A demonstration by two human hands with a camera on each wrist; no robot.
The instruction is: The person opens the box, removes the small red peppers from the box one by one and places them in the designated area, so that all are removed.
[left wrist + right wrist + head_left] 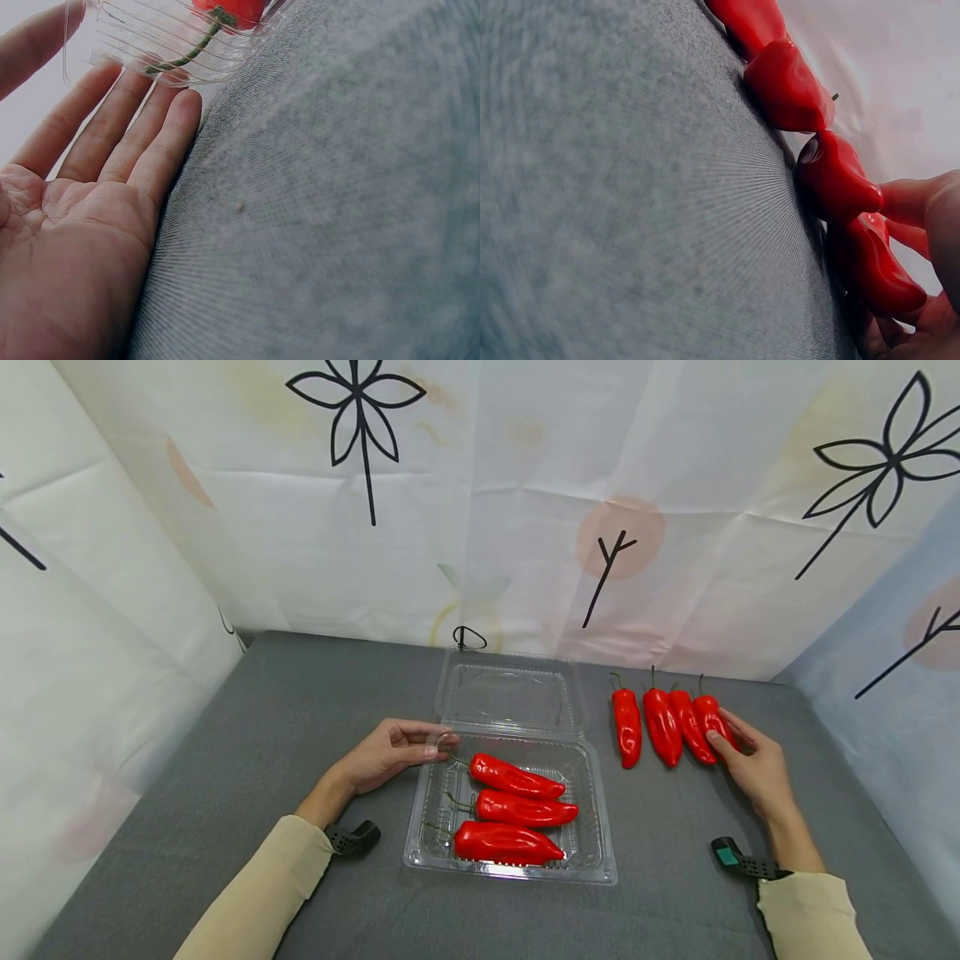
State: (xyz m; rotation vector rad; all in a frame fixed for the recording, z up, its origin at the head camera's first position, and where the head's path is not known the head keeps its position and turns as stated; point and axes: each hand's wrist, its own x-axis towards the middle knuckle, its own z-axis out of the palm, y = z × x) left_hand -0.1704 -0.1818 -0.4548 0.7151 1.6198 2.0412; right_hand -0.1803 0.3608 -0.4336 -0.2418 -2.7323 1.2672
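A clear plastic clamshell container (600,827) lies with its lid (510,693) folded back. Inside it are three red peppers (525,810) side by side, their green stems toward the left. My left hand (392,753) holds the container's upper left rim between thumb and fingers. In the left wrist view, the left hand's long fingers (112,131) reach the ribbed plastic wall, near a green pepper stem (187,54). To the right, my right hand (757,768) grips the rightmost loose red pepper (707,712), thumb on one side and fingers on the other.
Beside the gripped pepper, three more red peppers (662,727) stand in a row on the grey tabletop (300,693). A patterned white cloth (525,527) rises behind the table and along both sides.
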